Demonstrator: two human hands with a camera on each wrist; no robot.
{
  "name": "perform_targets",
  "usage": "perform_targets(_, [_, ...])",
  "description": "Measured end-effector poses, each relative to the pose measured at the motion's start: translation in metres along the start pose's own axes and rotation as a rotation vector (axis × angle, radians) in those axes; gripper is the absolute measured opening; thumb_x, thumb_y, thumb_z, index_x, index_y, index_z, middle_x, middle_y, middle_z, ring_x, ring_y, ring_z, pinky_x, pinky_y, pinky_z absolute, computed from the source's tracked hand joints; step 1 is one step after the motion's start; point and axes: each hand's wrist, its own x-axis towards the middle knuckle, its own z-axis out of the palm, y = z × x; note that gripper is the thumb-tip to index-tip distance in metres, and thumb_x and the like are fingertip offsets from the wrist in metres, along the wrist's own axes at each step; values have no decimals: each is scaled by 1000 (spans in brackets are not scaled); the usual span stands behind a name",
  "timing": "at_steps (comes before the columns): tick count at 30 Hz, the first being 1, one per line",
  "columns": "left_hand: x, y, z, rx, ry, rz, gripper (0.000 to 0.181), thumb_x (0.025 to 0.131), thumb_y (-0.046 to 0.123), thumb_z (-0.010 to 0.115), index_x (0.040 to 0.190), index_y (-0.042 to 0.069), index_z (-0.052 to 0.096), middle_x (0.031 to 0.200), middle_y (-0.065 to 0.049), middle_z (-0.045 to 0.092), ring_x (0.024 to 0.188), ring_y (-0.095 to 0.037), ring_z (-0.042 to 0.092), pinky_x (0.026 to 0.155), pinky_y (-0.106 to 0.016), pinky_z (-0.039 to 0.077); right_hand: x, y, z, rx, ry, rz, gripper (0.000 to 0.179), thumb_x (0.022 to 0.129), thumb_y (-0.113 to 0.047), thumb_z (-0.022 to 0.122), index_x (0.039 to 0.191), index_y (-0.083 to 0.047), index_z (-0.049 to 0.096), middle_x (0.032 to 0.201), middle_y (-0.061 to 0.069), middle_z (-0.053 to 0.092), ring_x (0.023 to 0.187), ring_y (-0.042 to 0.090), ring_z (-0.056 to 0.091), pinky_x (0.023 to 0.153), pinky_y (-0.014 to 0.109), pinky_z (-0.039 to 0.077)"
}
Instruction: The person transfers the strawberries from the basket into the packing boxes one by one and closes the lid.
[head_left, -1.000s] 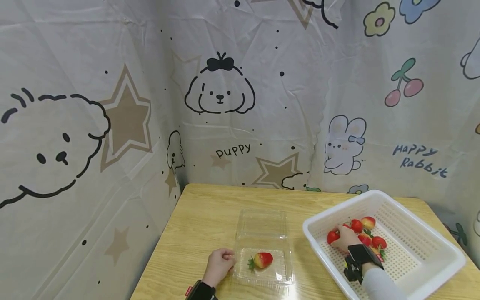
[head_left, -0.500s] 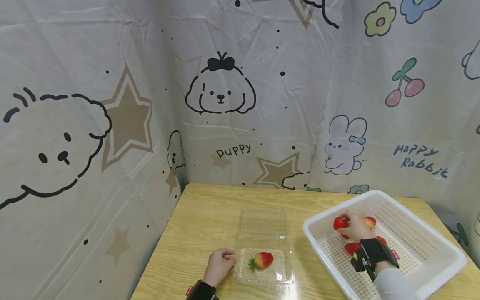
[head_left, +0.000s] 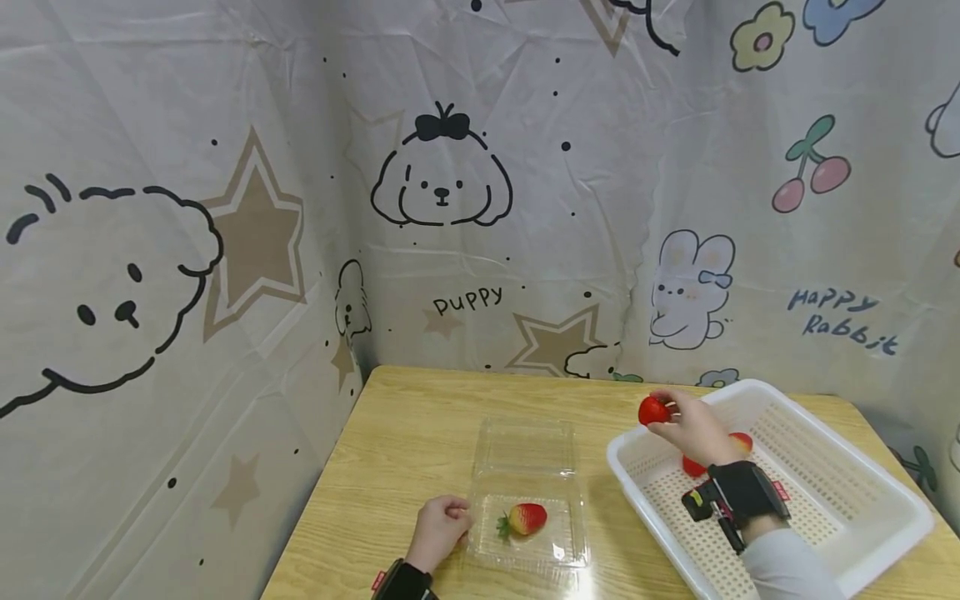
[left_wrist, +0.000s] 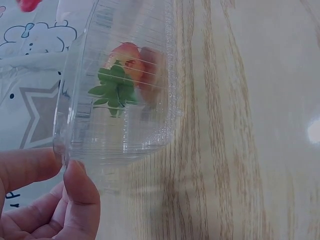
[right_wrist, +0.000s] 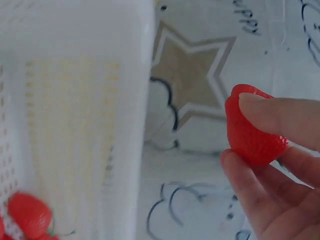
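My right hand (head_left: 693, 429) holds a red strawberry (right_wrist: 255, 125) between thumb and fingers, up at the left rim of the white basket (head_left: 892, 492). Inside a clear plastic clamshell box (head_left: 487, 542) lies one red and yellow strawberry (head_left: 527, 519), its green leaves toward the left. The box stands with its lid (head_left: 525, 446) folded back away from me. At the box's left edge is my left hand (head_left: 438, 531); in the left wrist view its thumb and forefinger pinch the rim of the clear box (left_wrist: 125, 145).
More red fruit (head_left: 693, 465) lies in the basket, partly covered by my right hand and wrist. In the right wrist view a red fruit (right_wrist: 30, 215) shows by the basket wall. A wooden table (head_left: 420, 417) bears everything, with a printed curtain (head_left: 465, 250) behind it.
My right hand has picked the red strawberry from among the fruit in the basket and lifted it up and left to the rim. My left hand and the box have stayed put.
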Motion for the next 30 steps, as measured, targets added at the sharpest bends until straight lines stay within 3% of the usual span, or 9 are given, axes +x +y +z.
perform_targets(9, [1,0,0,11,-3,-9,20,74,-5,62,92,-13,60,65,-1,51,49,-7,51,44,-19,44,6,-43,33,-2,-2,-352,46,71,3,73,114,6,54,107,18,59,91,28,60,76,37,53])
perform_targets(20, [1,-2,1,2,-5,1,20,74,-4,62,91,-13,60,65,-2,51,48,-7,51,44,-20,44,8,-77,78,-15,-73,-585,46,66,3,76,108,2,56,99,10,60,88,21,59,73,27,53])
perform_targets(25, [1,-4,1,-3,-2,2,20,74,-4,62,91,-13,61,65,-2,51,48,-7,51,44,-19,44,5,-85,102,-34,-161,-630,46,67,2,76,108,1,55,99,9,59,88,19,59,74,25,52])
perform_targets(30, [2,-5,1,-4,-3,2,19,73,-4,62,90,-13,61,64,-1,51,47,-7,51,44,-19,43,1,-94,122,-77,-313,-585,38,74,-5,73,109,0,57,101,8,59,90,17,58,78,25,51])
